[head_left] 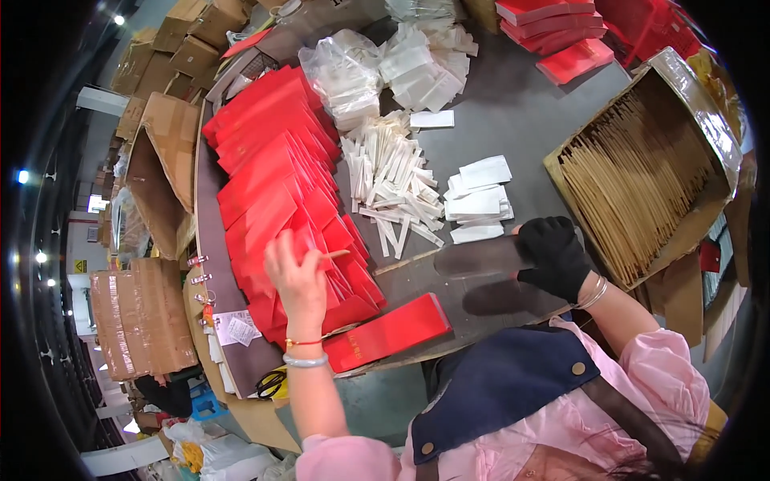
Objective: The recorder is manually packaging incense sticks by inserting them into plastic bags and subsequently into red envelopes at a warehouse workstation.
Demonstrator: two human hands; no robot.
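My bare left hand [297,268] reaches over a long row of overlapping red paper packets [273,188], its fingers spread against the upper ones. A thin tan stick-like piece [337,254] shows beside its fingers; whether the hand holds it I cannot tell. In a black fingertip-less glove, my right hand [553,255] rests low over the grey table [409,276], thumb and fingers apart, with nothing visible between them. Dark rounded patches lie on the tabletop beside it. Between my arms, a single red packet [389,333] with gold marks lies along the near edge.
Small white packets [479,200] lie stacked beyond my right hand, next to a heap of white strips [389,172]. Clear plastic bags [345,76] sit farther back. At right stands an open carton [642,176] of upright brown pieces. Red stacks [553,28] fill the far right.
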